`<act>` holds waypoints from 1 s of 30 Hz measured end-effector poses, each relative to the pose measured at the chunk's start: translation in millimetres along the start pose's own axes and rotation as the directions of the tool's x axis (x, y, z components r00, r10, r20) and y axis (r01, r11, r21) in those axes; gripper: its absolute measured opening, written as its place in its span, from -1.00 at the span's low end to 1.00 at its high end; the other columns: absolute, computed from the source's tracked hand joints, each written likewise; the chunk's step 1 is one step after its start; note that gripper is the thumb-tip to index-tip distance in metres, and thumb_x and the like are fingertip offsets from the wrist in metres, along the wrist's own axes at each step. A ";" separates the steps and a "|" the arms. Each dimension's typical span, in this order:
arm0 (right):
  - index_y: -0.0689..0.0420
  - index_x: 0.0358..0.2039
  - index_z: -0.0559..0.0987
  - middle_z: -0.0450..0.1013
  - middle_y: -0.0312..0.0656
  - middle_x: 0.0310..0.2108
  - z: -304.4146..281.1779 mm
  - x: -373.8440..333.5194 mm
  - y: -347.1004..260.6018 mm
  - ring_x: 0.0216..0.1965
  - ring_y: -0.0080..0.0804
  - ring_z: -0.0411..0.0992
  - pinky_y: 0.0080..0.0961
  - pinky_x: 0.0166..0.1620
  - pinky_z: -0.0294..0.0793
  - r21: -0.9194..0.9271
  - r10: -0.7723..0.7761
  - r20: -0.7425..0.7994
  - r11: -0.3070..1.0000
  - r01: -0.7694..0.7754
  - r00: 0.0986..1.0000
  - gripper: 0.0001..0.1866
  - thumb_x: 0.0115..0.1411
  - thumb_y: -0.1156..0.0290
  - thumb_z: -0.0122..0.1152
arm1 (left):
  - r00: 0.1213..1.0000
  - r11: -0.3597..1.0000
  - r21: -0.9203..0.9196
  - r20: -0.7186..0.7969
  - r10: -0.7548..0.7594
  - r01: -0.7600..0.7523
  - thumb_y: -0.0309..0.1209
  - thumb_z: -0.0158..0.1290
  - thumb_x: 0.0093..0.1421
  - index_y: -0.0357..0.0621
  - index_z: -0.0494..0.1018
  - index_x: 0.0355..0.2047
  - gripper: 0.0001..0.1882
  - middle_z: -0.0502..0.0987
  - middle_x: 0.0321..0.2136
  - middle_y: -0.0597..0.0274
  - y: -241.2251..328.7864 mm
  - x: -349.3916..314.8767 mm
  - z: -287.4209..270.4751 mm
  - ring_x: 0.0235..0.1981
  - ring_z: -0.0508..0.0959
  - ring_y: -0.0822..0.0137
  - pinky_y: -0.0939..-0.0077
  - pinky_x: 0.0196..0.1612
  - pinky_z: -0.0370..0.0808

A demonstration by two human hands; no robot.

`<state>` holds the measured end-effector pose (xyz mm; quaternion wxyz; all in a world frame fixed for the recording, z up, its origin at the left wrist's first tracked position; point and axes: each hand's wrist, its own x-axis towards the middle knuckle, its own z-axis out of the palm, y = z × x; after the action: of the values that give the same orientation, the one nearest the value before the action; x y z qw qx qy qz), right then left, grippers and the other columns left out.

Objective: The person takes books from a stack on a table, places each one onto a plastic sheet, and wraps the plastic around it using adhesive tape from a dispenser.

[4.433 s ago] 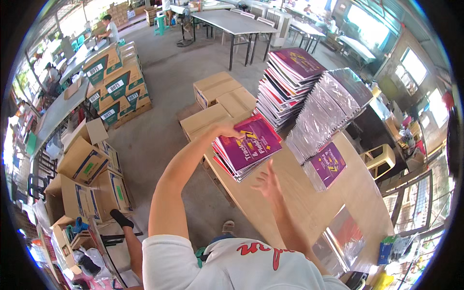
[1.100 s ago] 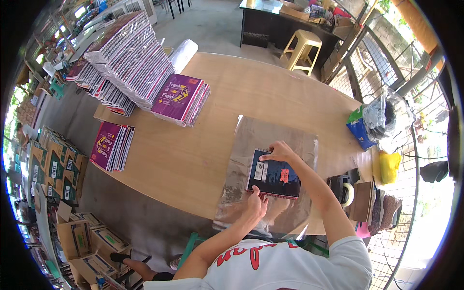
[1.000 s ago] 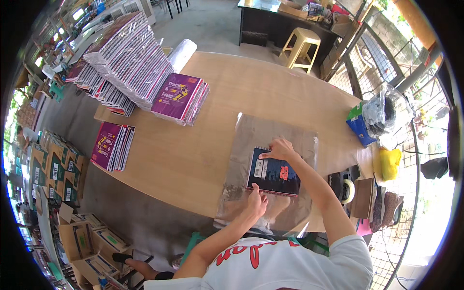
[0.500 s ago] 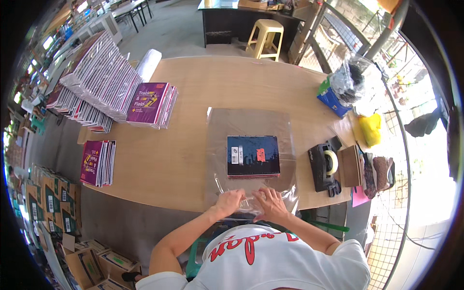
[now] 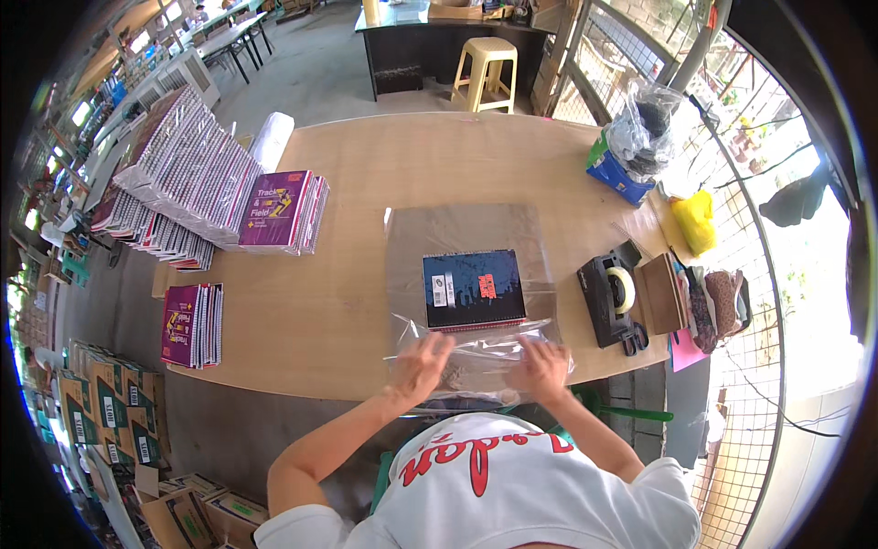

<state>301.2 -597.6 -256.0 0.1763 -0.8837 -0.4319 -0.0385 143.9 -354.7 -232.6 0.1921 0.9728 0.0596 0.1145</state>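
Versus half a second ago: hands are farther apart and closer to the notebook's near edge; the film's near part now shows shiny creases running across, right by that edge. About a second ago both hands were on the dark-blue spiral-bound notebook with a red print [image 5: 476, 285]; now neither covers it. Notebook lies flat, face up, on the large clear plastic sheet [image 5: 466, 229], on the light-brown wooden table [image 5: 347, 311].

Left hand [image 5: 421, 368]: at the sheet's near left part, fingers bent, pointing away from the body. Right hand [image 5: 541, 368]: near right part, fingers forward, motion-blurred. Can't tell if either pinches film. Both elbows bent, forearms angled out from the torso. Black tape dispenser with a cream roll [image 5: 602, 306] sits right of the sheet.
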 end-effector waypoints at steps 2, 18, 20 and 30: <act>-0.05 -0.23 0.66 0.57 -0.36 -0.29 -37.9 7.8 34.8 -0.19 -0.36 0.49 -0.20 -0.05 0.32 -0.040 -0.138 -0.120 0.990 0.134 0.983 -0.69 -0.06 0.43 0.31 | 0.996 0.996 0.080 -0.087 -0.034 0.041 -0.55 0.10 0.08 -0.10 0.47 -0.05 -0.63 0.58 -0.21 0.08 -11.7 -11.9 -23.5 -0.18 0.61 0.02 0.23 -0.20 0.60; 0.24 -0.42 0.69 0.60 -0.19 -0.55 7.7 249.9 172.5 -0.55 -0.54 0.55 -0.55 -0.44 0.58 0.422 -0.094 0.747 0.832 -0.360 0.658 -0.85 0.02 0.44 0.41 | 0.967 0.994 -0.090 -0.254 0.039 -0.063 -0.15 0.19 0.17 0.08 0.44 0.12 -0.49 0.40 0.02 0.09 24.4 65.9 21.6 0.02 0.40 0.11 0.14 0.07 0.28; 0.25 -0.42 0.69 0.59 -0.19 -0.56 18.7 258.5 176.1 -0.55 -0.53 0.55 -0.55 -0.45 0.57 0.426 -0.107 0.762 0.826 -0.369 0.639 -0.86 0.01 0.46 0.42 | 0.993 0.998 -0.058 -0.117 -0.024 0.017 -0.07 0.20 0.15 0.18 0.41 0.17 -0.43 0.34 0.09 0.10 37.0 71.3 35.9 0.05 0.36 0.12 0.14 0.08 0.25; 0.10 -0.28 0.71 0.61 -0.01 -0.23 102.3 327.5 67.6 -0.13 -0.01 0.56 -0.18 -0.04 0.50 0.240 -0.191 0.729 0.971 0.016 0.657 -0.28 0.29 -0.30 -0.15 | 0.990 0.988 0.063 0.002 -0.139 0.139 0.07 0.18 0.09 0.39 0.29 0.27 -0.29 0.20 0.21 -0.03 35.3 78.3 55.4 0.16 0.26 -0.01 -0.01 0.09 0.22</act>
<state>549.4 -354.9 -298.3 0.0746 -0.7711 -0.5175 0.3635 235.8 -394.6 -253.2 0.1691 0.9723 0.1302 0.0956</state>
